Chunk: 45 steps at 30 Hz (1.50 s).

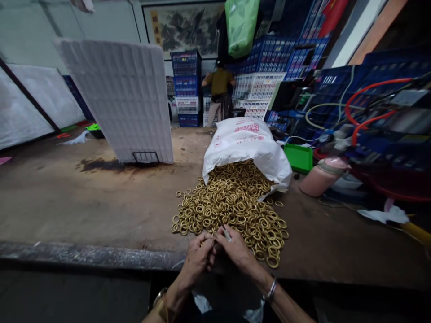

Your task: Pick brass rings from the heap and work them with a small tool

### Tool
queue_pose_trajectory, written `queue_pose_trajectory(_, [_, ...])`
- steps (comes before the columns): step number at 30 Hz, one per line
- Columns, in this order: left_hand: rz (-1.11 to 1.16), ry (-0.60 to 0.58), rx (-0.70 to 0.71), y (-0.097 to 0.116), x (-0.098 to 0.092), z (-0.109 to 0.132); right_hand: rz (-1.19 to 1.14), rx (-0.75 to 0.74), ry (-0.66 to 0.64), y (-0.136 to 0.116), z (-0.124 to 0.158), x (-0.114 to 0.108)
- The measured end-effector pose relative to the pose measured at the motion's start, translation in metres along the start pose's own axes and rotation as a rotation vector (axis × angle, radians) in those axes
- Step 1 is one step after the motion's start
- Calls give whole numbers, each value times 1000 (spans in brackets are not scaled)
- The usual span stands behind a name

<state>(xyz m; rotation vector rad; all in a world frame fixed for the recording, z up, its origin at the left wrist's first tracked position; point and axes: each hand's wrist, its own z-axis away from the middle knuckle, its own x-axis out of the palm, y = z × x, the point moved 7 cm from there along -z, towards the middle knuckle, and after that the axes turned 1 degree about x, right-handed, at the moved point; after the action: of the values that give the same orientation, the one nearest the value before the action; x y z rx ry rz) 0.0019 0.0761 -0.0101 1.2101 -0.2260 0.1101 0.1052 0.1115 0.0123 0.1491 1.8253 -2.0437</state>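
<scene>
A heap of several brass rings (232, 204) spills from a white sack (245, 143) lying on the brown worktable (101, 202). Both of my hands meet at the near edge of the heap. My left hand (198, 258) has its fingers pinched together at a ring by the pile's edge. My right hand (235, 249) is closed round a thin pale stick-like thing whose tip shows above the fingers. The hands touch each other; what passes between them is too small to make out.
A white grid panel (124, 98) stands upright at the table's back left. A green tray (299, 158), a pink cylinder (321, 176) and red hoses (367, 105) crowd the right. Blue and white crates (186, 85) are stacked behind, where a person (218, 92) stands.
</scene>
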Motion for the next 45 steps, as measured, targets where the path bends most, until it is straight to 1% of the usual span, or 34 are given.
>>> queue_pose_trajectory(5, [115,-41,-61,-7,1,3,32,-13,-36,-5,3,4])
queue_pose_trajectory(9, [139,-43,-30,-6,1,4,13,-30,-63,-7,3,7])
queue_pose_trajectory(12, [143,-50,-13,-3,2,6,49,-48,-23,-5,3,2])
queue_pose_trajectory(15, [128,-36,0,0,2,8,239,-114,34,-2,6,-4])
queue_pose_trajectory(18, [96,-18,30,2,1,8,484,-245,6,-4,15,1])
queue_pose_trajectory(21, [63,5,66,4,-1,7,627,-325,-25,-6,24,7])
queue_pose_trajectory(26, [-49,49,98,9,-3,7,765,-315,-15,-9,26,10])
queue_pose_trajectory(29, [-114,68,156,15,-3,8,809,-291,-35,-8,26,12])
queue_pose_trajectory(31, [-120,66,161,17,-3,10,833,-274,-48,-7,26,13])
queue_pose_trajectory(34, [-87,20,78,17,1,23,855,-262,-44,-6,25,10])
queue_pose_trajectory(35, [-77,-18,43,17,4,30,857,-252,-37,-5,24,7])
queue_pose_trajectory(37, [-52,-140,1,17,13,45,867,-215,14,-1,21,-5])
queue_pose_trajectory(39, [-26,-264,-98,7,20,58,876,-204,92,3,17,-19])
queue_pose_trajectory(40, [-17,-288,-152,-1,20,62,872,-209,138,4,15,-26])
queue_pose_trajectory(43, [-31,-299,-308,-36,13,62,829,-222,240,10,12,-40])
queue_pose_trajectory(45, [-68,-304,-389,-66,8,57,779,-220,257,15,12,-44])
